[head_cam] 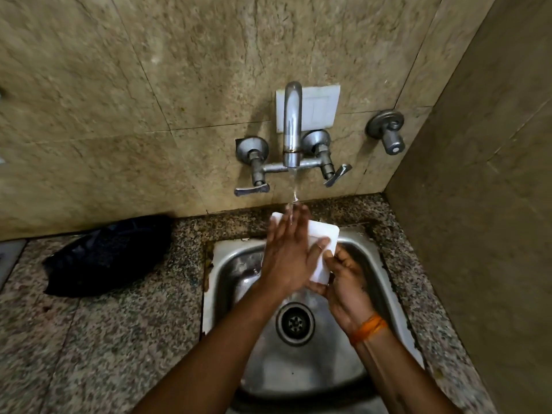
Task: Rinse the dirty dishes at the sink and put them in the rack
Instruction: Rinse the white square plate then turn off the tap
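Hands: two, both over the sink [385, 258].
Left hand [288, 252]: fingers straight and flat, pressed on the top of the white dish [324, 234]. Water falls on its fingertips.
Right hand [346, 282]: fingers and thumb curled round the near right edge of the dish, holding it up from below.
Dish: one, white, flat, with round corners. It is tilted, held above the back part of the sink, right under the tap [292, 124]. Much of it is hidden by the left hand.
Band [369, 328]: one, orange, on the right wrist.
Tap: one silver spout on the wall, with a thin stream of water [295, 186] running down.
Handles: two lever handles, one [252, 190] on the left of the spout and one [337, 174] on the right.
Knob [391, 138]: one more round silver valve on the wall, off to the right.
Plate [321, 109]: one white square plate on the wall behind the spout.
Sink: one steel bowl set in the speckled stone desk [119, 324].
Drain [295, 324]: one round hole in the middle of the sink.
Cloth [110, 255]: one dark bundle on the desk, well to the left of the sink, against the wall.
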The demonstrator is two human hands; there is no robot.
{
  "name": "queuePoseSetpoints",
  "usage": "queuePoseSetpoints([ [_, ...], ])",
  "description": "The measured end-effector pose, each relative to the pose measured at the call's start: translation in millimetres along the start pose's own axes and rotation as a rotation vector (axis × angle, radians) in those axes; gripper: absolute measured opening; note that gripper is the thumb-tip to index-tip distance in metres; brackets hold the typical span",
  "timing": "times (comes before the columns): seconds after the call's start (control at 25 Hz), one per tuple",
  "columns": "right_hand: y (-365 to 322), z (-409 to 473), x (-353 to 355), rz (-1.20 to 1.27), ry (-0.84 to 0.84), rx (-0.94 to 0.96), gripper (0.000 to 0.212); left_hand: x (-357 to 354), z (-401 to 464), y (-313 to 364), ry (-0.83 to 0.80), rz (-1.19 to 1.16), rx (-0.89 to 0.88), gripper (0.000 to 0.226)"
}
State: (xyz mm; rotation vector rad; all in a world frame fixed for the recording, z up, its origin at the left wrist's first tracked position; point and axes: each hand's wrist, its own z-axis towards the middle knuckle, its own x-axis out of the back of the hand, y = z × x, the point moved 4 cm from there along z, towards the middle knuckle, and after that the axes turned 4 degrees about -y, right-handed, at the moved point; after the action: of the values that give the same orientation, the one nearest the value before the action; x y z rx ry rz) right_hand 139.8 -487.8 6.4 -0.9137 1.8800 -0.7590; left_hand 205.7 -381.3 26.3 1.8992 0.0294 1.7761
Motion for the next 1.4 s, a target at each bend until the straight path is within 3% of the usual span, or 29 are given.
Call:
queuePoseSetpoints([
  [0.12, -0.2, -0.5, 9.2, 0.007, 0.05, -0.045, 0.03, 14.0, 14.0, -31.3, 0.037, -0.376, 0.297, 0.068],
  [0.24, -10.9, 3.6, 12.1, -0.047, 0.017, -0.054, 0.028, 12.5, 8.6, -48.0, 0.037, -0.992, 0.507, 0.044],
  [0.32, -22.4, 8.1, 12.7, -0.167, 0.022, -0.009, 0.021, 14.5, -3.0, -63.8, -0.077, -1.331, 0.67, 0.034],
  [0.44, -40.3, 18.8, 9.9, -0.482, 0.111, 0.195, 0.017, 27.2, -17.9, -71.7, -0.229, -1.414, 0.634, 0.016],
  [0.56, -50.6, 30.1, -3.4, -1.33, 0.199, 0.542, 0.036, 31.3, -21.7, -60.3, -0.153, -1.576, 0.565, 0.014],
  [0.64, -37.4, 26.9, -25.2, -1.598, 0.19, 0.613, 0.051, 27.1, -21.6, -53.5, -0.051, -1.656, 0.578, 0.016],
  [0.84, 16.1, -7.4, -58.5, -1.758, -0.424, 0.791, 0.077, 19.5, -35.5, -68.8, 0.115, -1.73, 0.642, 0.018],
  [1.04, 1.3, 23.4, -52.0, -1.782, -0.262, 0.657, 0.083, 9.1, -47.9, -82.0, 0.221, -1.812, 0.696, 0.02],
  [1.24, 22.8, -25.5, -74.2, -1.805, -0.612, 0.888, 0.084, 7.4, -48.9, -89.9, 0.381, -2.024, 0.825, 0.015],
  [1.32, 11.2, -20.0, -67.1, -1.742, -0.557, 0.899, 0.085, 10.9, -50.6, -82.1, 0.433, -2.087, 0.832, 0.022],
  [1.4, -7.1, 0.7, -56.7, -1.641, -0.418, 0.788, 0.087, 11.2, -52.2, -74.8, 0.45, -2.098, 0.862, 0.019],
])
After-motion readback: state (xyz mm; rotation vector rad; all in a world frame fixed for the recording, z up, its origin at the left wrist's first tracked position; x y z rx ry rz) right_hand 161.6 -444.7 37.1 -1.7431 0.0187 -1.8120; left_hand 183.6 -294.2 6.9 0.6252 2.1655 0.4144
